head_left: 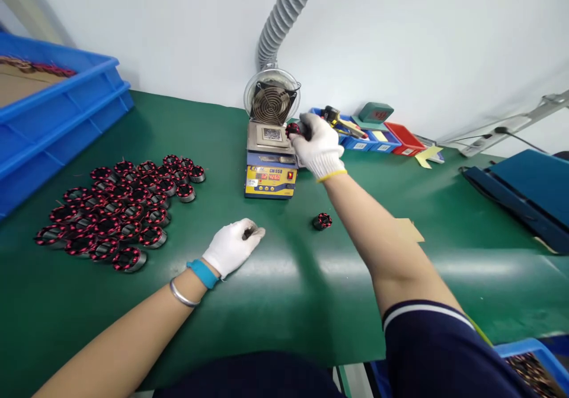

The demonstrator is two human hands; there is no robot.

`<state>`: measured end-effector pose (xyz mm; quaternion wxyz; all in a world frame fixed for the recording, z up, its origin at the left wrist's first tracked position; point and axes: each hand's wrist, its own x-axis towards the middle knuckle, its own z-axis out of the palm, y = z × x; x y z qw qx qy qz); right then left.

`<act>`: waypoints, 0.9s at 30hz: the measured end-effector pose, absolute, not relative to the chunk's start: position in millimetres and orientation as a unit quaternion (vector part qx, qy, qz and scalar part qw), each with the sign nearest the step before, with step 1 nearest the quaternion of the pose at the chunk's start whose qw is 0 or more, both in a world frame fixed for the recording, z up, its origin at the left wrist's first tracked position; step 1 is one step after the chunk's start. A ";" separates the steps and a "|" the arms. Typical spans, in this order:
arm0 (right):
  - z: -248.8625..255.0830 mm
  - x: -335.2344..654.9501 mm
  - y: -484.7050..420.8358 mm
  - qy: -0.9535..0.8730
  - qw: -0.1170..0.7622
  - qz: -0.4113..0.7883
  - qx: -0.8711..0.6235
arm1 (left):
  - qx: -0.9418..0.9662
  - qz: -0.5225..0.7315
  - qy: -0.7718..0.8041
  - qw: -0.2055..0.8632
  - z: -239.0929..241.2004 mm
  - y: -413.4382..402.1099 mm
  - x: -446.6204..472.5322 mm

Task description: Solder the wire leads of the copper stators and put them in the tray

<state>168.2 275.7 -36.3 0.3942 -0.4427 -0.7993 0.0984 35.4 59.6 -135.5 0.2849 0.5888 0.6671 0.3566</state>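
My right hand (pixel 317 146), in a white glove, is closed on a small black-and-red wound coil (pixel 293 129) and holds it at the right edge of the solder pot (pixel 270 159), a yellow-and-blue box with a red digital readout. My left hand (pixel 232 246), also gloved, rests on the green mat with fingers curled around something small and dark that I cannot make out. One single coil (pixel 322 220) lies on the mat between my arms. A pile of several similar coils (pixel 120 208) lies to the left.
A fume fan with a grey ribbed hose (pixel 272 102) stands behind the pot. Stacked blue crates (pixel 53 113) sit at the far left. Small blue and red bins (pixel 386 140) line the back wall. A blue tray (pixel 524 193) lies at the right.
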 end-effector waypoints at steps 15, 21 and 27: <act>-3.2 109.2 318.4 -0.873 0.043 -0.144 -0.464 | 0.583 0.322 0.679 0.309 -136.4 60.9 33.8; 0.8 108.7 314.1 -0.870 0.048 -0.141 -0.470 | 0.571 0.324 0.679 0.328 -133.3 60.0 34.2; 15.0 128.7 292.8 -0.854 0.168 -0.041 -0.491 | 0.517 0.390 0.674 0.354 -136.2 62.8 34.7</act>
